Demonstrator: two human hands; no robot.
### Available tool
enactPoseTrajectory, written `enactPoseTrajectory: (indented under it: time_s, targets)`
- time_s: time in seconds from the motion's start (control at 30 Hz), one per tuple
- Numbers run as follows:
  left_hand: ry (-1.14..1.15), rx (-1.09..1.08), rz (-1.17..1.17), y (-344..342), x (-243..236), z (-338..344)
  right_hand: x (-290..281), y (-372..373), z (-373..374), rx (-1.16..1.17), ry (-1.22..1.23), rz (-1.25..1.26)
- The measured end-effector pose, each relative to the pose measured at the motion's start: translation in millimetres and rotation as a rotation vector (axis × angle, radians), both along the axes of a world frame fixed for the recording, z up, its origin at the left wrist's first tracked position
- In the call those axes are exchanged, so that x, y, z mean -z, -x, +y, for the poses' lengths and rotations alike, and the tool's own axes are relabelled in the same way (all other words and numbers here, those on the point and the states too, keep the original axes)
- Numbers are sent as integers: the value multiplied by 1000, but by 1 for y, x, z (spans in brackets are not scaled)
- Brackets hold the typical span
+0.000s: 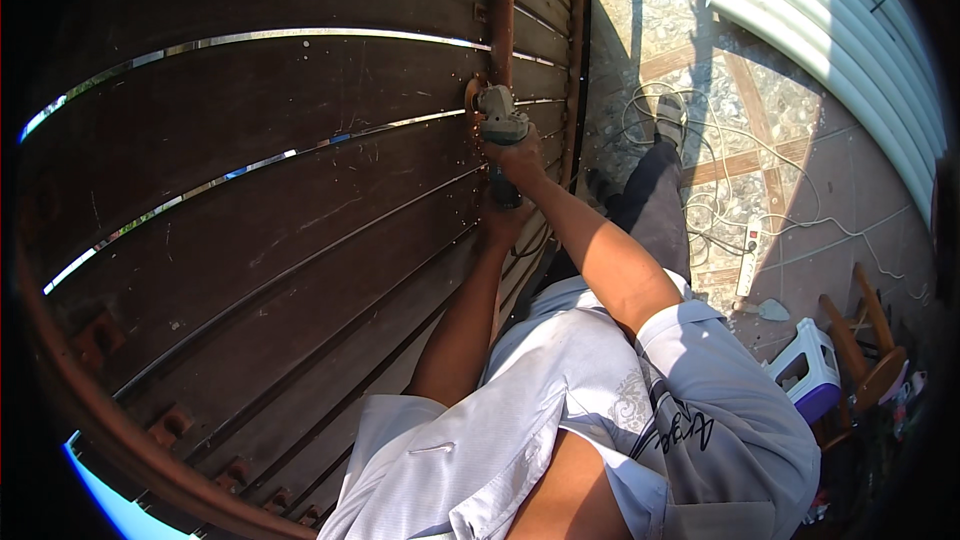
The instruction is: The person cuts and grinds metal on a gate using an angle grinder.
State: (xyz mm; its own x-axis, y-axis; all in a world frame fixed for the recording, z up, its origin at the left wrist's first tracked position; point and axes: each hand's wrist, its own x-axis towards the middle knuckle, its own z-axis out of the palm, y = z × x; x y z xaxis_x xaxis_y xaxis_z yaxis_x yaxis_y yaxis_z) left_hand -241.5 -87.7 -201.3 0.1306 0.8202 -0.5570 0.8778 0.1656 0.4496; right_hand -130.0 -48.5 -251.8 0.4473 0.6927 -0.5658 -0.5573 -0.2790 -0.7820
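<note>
An angle grinder (500,118) is held with its disc (473,96) against the brown metal post (502,30) or the slat edge beside it; which one it touches is hard to tell. Small orange sparks show just below the disc. My right hand (519,157) is wrapped round the grinder's body right behind its grey head. Lower down, my left hand (502,224) closes on the dark rear end of the tool, its fingers partly hidden. Behind the grinder, wide dark brown slats (260,120) run across the gate-like panel, with bright gaps between some of them.
On the tiled floor (730,110) at right, a loose white cable (715,210) coils near my foot, leading by a power strip (748,258). A trowel (768,309), a white-and-purple plastic stool (808,372) and a wooden stool (878,375) stand nearby. Corrugated white sheets (830,50) lie far right.
</note>
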Motion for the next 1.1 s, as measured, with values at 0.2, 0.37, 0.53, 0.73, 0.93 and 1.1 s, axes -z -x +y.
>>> enactPoseTrajectory:
  time_s: [0.2, 0.37, 0.53, 0.73, 0.93, 1.1]
  targets:
    - [-158, 52, -30, 6, -4, -3, -22, -1, -1, -27, 50, -20]
    - [-77, 22, 28, -2, -10, 0, -12, 0, -1, -30, 52, -14]
    - [-57, -20, -46, 4, -6, -1, -27, -2, -2, -6, 43, 4]
    - [-66, -30, -49, 4, -3, 0, -18, -1, -2, -14, 68, -17]
    - [-154, 48, -73, -1, -14, -2, -21, -1, -3, -19, 43, -2]
    - [-85, 56, -30, -4, -11, 2, -3, 2, 1, -5, 22, -16]
